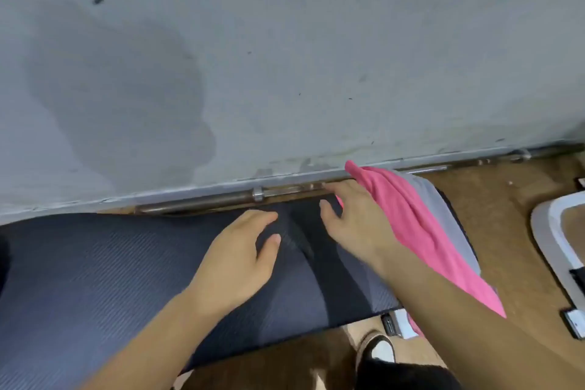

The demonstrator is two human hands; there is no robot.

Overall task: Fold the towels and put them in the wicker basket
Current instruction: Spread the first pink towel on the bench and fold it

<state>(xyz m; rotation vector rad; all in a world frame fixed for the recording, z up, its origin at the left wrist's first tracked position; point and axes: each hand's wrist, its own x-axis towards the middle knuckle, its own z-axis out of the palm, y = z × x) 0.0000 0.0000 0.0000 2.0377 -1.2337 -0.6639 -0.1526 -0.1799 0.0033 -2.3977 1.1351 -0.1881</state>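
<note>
A dark grey ribbed cloth (pixel 95 279) lies spread flat across the lower half of the head view. My left hand (pixel 240 256) rests on it with fingers apart, palm down. My right hand (pixel 354 218) is also palm down with spread fingers, a short way to the right, close to the wall. A dark crease in the cloth runs between the two hands. A pink towel (pixel 421 231) lies bunched just right of my right wrist and forearm, on top of a light grey towel (pixel 443 196). No wicker basket is in view.
A stained grey wall (pixel 285 57) fills the upper half, with a metal rod (pixel 253 195) along its base. Brown floor shows at the right, with a white frame (pixel 550 231) on it. A black and white shoe (pixel 376 348) is at the bottom.
</note>
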